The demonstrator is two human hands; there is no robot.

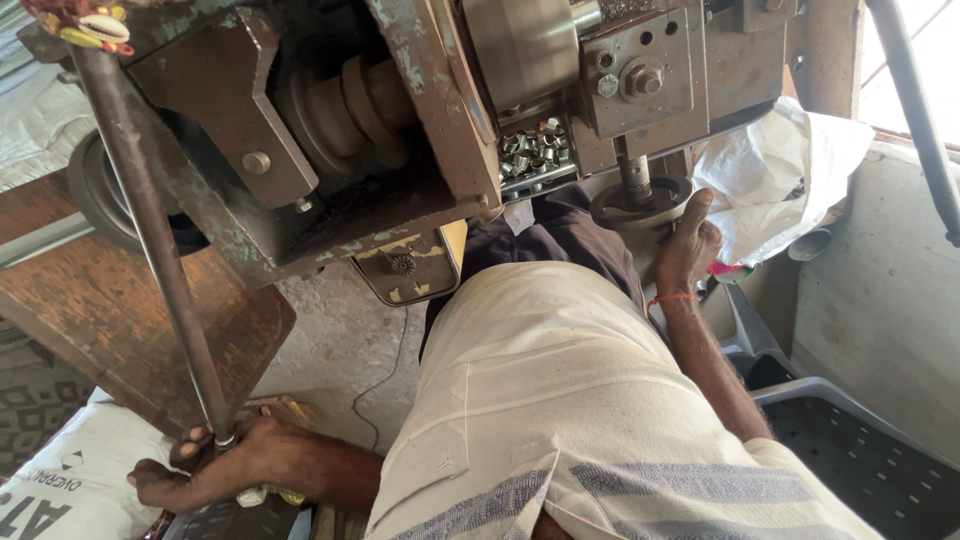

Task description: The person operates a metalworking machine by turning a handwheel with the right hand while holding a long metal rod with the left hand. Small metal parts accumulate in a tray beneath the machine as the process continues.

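I look down my own body at an old metal machine (400, 130). My left hand (225, 462), low at the left, is closed around the end of a long steel rod (150, 230) that runs up to the machine's top left. My right hand (690, 245) rests on the rim of a round metal handwheel (640, 205) under the machine's right side, fingers curled on it; a red thread circles that wrist. A tray of several small shiny metal rings (535, 150) sits in the machine just left of the wheel's shaft.
A stepped pulley (350, 110) shows inside the machine frame. A rusty brown plate (130, 330) lies left, a white printed sack (70, 480) at bottom left, a white plastic bag (780, 170) at right, and a dark perforated crate (860, 460) at bottom right.
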